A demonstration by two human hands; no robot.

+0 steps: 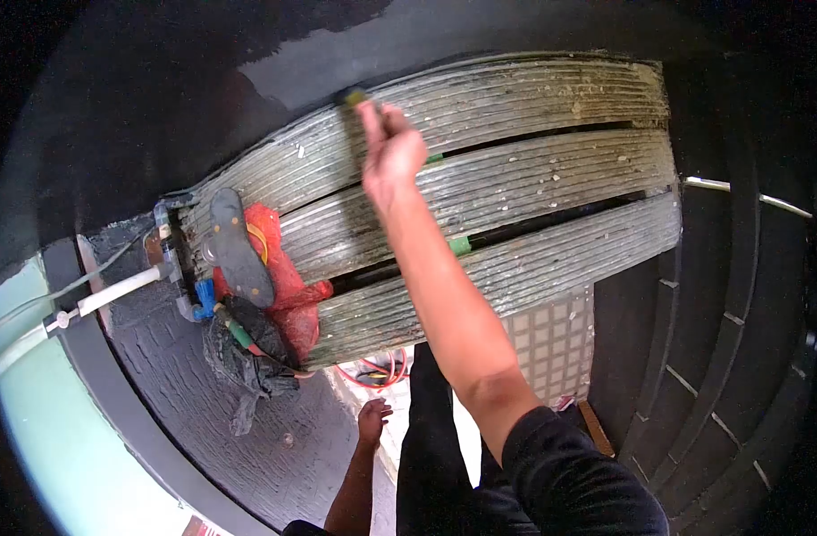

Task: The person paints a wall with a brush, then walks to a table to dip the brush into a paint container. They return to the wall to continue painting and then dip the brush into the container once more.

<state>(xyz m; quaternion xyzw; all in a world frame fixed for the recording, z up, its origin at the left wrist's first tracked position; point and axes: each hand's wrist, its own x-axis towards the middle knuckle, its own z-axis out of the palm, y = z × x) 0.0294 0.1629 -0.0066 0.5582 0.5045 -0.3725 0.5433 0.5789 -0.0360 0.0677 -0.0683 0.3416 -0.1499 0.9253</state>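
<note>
My right hand (393, 156) reaches up over the ridged boards (551, 170), closed round what looks like a small paintbrush (356, 96). Motion blurs it, and its tip is at or near the line where the top board meets the dark wall (158, 107). Glossy black covers much of that wall, with a paler grey patch (310, 67) just above the brush. Low in the view, my left hand (372, 422) hangs beside my leg, fingers loosely bent and apart, with nothing visible in it.
A grey sandal (238, 246) lies on a red plastic bag (292, 295) at the boards' left end. Near it are a crumpled black bag (238, 357), a blue pipe fitting (205, 295) and a white pipe (120, 291). Below, a red hose (395, 368) lies coiled. Dark block wall (694, 357) stands right.
</note>
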